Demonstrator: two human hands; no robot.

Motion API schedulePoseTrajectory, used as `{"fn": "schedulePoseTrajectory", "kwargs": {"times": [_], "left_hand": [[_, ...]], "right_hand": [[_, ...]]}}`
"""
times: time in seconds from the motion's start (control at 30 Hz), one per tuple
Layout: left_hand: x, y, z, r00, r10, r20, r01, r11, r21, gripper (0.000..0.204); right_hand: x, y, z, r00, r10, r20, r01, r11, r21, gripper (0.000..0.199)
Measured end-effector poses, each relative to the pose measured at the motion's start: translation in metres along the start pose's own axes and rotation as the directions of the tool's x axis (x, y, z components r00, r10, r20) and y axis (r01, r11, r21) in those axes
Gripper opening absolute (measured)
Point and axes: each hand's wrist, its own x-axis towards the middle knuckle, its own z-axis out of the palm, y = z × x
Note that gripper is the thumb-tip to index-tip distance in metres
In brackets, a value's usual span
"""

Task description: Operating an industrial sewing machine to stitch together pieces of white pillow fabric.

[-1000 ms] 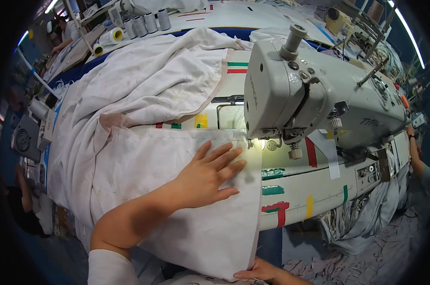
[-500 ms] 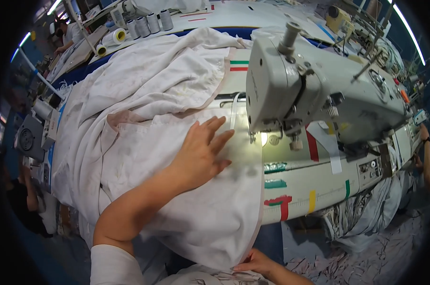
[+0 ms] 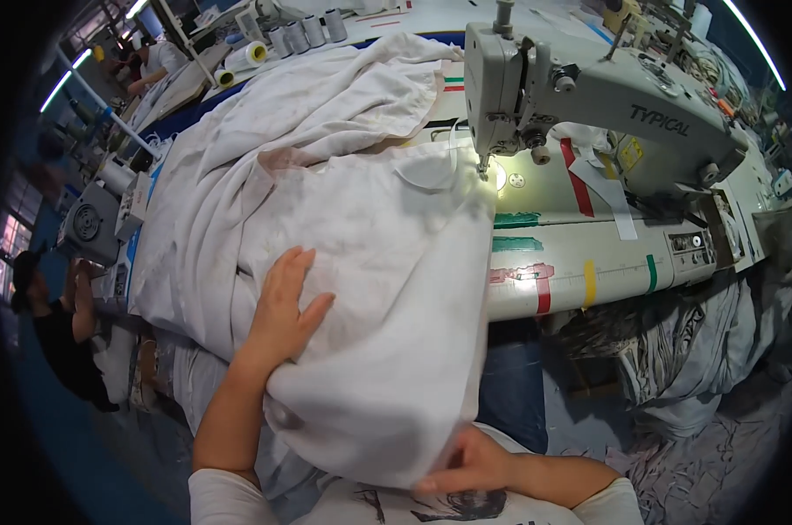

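A large piece of white cloth [image 3: 387, 289] lies over the left of the sewing table and hangs down toward my lap. Its right edge runs back to the needle and foot of a grey sewing machine [image 3: 588, 79]. My left hand [image 3: 284, 306] rests on the cloth, fingers stretched out and thumb apart. Close to my body, my right hand [image 3: 470, 459] grips the cloth's near right corner; motion blurs its fingertips somewhat. A narrow white strip [image 3: 453, 149] stands by the needle, above the cloth.
Several grey thread cones [image 3: 308, 35] and a yellow-cored roll [image 3: 247, 57] stand at the back. Coloured tape marks [image 3: 590, 284] line the table's front right. Heaped cloth [image 3: 684, 359] hangs below it at right. Other people work at far left, one in black [image 3: 63, 337].
My left hand has drawn back from near the needle toward me. The right hand still grips the corner, now a little higher. My view has shifted, showing more of the lap.
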Motion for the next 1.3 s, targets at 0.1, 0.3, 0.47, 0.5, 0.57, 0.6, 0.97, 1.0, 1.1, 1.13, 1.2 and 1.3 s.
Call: {"fn": "schedulePoseTrajectory", "kwargs": {"times": [0.1, 0.3, 0.47, 0.5, 0.57, 0.6, 0.97, 1.0, 1.1, 1.13, 1.2, 1.3], "left_hand": [[-0.001, -0.041, 0.009, 0.999, -0.013, -0.044, 0.021, 0.978, 0.206, 0.056], [0.005, -0.002, -0.004, 0.972, 0.067, -0.227, 0.015, 0.939, 0.343, 0.061], [-0.063, 0.107, 0.018, 0.974, 0.128, 0.188, -0.093, 0.978, -0.185, 0.061], [-0.078, 0.108, 0.028, 0.976, 0.115, 0.184, -0.082, 0.980, -0.181, 0.061], [-0.103, 0.096, 0.059, 0.966, -0.001, 0.258, 0.065, 0.969, -0.240, 0.062], [-0.112, 0.096, 0.067, 0.965, -0.009, 0.262, 0.076, 0.967, -0.245, 0.062], [-0.148, 0.115, 0.116, 0.981, 0.190, 0.034, -0.192, 0.978, 0.083, 0.049], [-0.145, 0.116, 0.119, 0.979, 0.204, 0.025, -0.206, 0.970, 0.130, 0.058], [-0.140, 0.120, 0.123, 0.987, 0.153, 0.056, -0.162, 0.962, 0.218, 0.061], [-0.140, 0.120, 0.125, 0.988, 0.143, 0.054, -0.152, 0.964, 0.219, 0.061], [-0.140, 0.120, 0.130, 0.990, 0.139, 0.010, -0.137, 0.954, 0.265, 0.060], [-0.135, 0.122, 0.138, 0.994, 0.097, -0.050, -0.080, 0.958, 0.274, 0.057]], "right_hand": [[0.037, 0.037, 0.009, 0.993, -0.039, -0.112, 0.084, 0.899, 0.430, 0.033], [0.110, 0.107, 0.009, 1.000, -0.010, 0.020, 0.005, 0.971, 0.239, 0.021], [0.108, 0.111, 0.020, 0.982, -0.164, 0.089, 0.181, 0.954, -0.240, 0.017], [0.106, 0.113, 0.022, 0.984, -0.166, 0.072, 0.177, 0.962, -0.206, 0.015], [0.090, 0.101, 0.031, 0.993, -0.096, 0.070, 0.113, 0.946, -0.303, 0.012], [0.077, 0.096, 0.032, 0.977, -0.122, 0.176, 0.204, 0.782, -0.589, 0.013], [-0.024, 0.041, -0.010, 0.991, -0.115, -0.063, 0.057, 0.809, -0.585, 0.023], [-0.026, 0.041, -0.013, 0.987, -0.141, -0.073, 0.072, 0.807, -0.585, 0.023], [-0.029, 0.041, -0.016, 0.984, -0.156, -0.090, 0.076, 0.812, -0.579, 0.023], [-0.028, 0.041, -0.016, 0.984, -0.150, -0.100, 0.067, 0.817, -0.572, 0.024], [-0.028, 0.039, -0.017, 0.985, -0.143, -0.093, 0.063, 0.810, -0.583, 0.025], [-0.029, 0.040, -0.016, 0.986, -0.146, -0.083, 0.070, 0.809, -0.584, 0.026]]}}
